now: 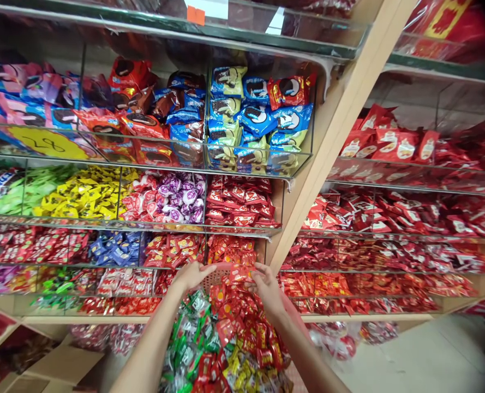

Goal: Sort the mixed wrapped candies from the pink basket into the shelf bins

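Note:
A pink-red perforated plastic basket (211, 279), heaped with wrapped candies, is tilted against the lower shelf front. My left hand (191, 277) is closed on its far rim, thumb lying along the edge. At the rim's right part, my right hand (265, 287) has its fingers closed on a red candy packet (240, 274). More red packets (227, 311) spill down the middle of the heap. Green-wrapped candies (185, 338) lie on the left side, and yellow ones (246, 371) sit nearer me. Just beyond the rim is a bin of red packets (232, 251).
Tiered clear bins (246, 224) of sorted candies rise ahead. A slanting wooden post (328, 142) divides the shelves. A yellow price tag (46, 143) marked 28 hangs upper left. An open cardboard box (62, 363) stands at lower left; bagged candies (336, 338) lie under the shelf.

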